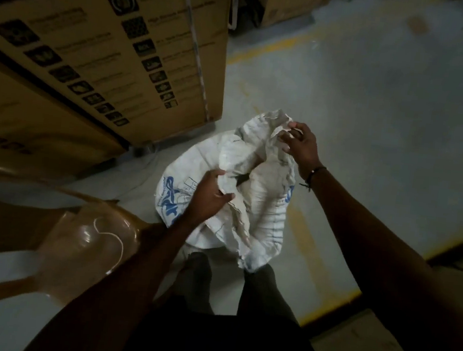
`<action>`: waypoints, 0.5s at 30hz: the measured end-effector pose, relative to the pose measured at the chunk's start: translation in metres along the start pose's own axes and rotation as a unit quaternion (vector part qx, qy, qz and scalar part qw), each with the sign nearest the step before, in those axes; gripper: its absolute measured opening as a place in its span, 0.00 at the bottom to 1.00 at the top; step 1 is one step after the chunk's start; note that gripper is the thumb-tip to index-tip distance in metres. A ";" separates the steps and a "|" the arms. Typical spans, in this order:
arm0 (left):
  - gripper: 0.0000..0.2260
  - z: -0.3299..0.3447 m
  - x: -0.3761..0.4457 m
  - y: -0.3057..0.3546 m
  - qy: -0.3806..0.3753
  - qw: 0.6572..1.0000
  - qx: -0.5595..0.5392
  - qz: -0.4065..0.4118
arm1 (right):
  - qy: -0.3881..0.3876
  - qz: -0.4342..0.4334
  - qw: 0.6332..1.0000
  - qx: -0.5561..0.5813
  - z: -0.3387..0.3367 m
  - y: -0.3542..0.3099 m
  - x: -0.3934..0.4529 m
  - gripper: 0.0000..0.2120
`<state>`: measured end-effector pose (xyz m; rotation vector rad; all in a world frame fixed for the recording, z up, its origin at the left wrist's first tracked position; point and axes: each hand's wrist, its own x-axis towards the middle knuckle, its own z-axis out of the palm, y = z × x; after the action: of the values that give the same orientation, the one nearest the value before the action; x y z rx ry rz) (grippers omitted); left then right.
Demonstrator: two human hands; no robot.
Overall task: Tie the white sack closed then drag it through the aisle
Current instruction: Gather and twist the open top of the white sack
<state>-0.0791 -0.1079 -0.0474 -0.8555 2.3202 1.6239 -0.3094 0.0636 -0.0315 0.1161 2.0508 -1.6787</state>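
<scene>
A white woven sack point(264, 207) with blue print stands on the grey floor right in front of my feet, its crumpled mouth loose and open. My left hand point(211, 194) grips the near left edge of the mouth. My right hand point(299, 144) pinches the far right edge of the mouth, lifted a little. A thin white string point(112, 235) lies curled on the seat of a brown plastic chair to my left.
The brown plastic chair point(55, 237) stands close at lower left. Large printed cardboard boxes point(100, 55) wall off the left side. Grey floor point(375, 104) with yellow lines stretches ahead and right. More boxes point(288, 4) stand at the far end.
</scene>
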 end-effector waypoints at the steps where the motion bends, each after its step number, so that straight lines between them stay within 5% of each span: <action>1: 0.31 -0.017 0.004 -0.001 0.000 1.000 -0.008 0.000 | 0.001 -0.003 1.000 0.002 -0.001 0.008 -0.003 0.13; 7: 0.29 -0.074 0.029 0.004 -0.010 0.993 -0.103 -0.052 | 0.044 0.028 0.999 -0.011 -0.005 0.035 -0.035 0.34; 11: 0.31 -0.089 0.044 0.005 -0.020 0.986 -0.145 -0.077 | 0.043 0.079 0.996 0.025 -0.012 0.048 -0.066 0.27; 15: 0.33 -0.098 0.056 0.012 -0.027 0.989 -0.139 -0.052 | 0.044 0.071 0.996 -0.038 -0.029 0.070 -0.092 0.34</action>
<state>-0.1144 -0.2132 -0.0261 -0.9554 2.0063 1.9265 -0.2125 0.1291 -0.0528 0.3072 2.1142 -1.5335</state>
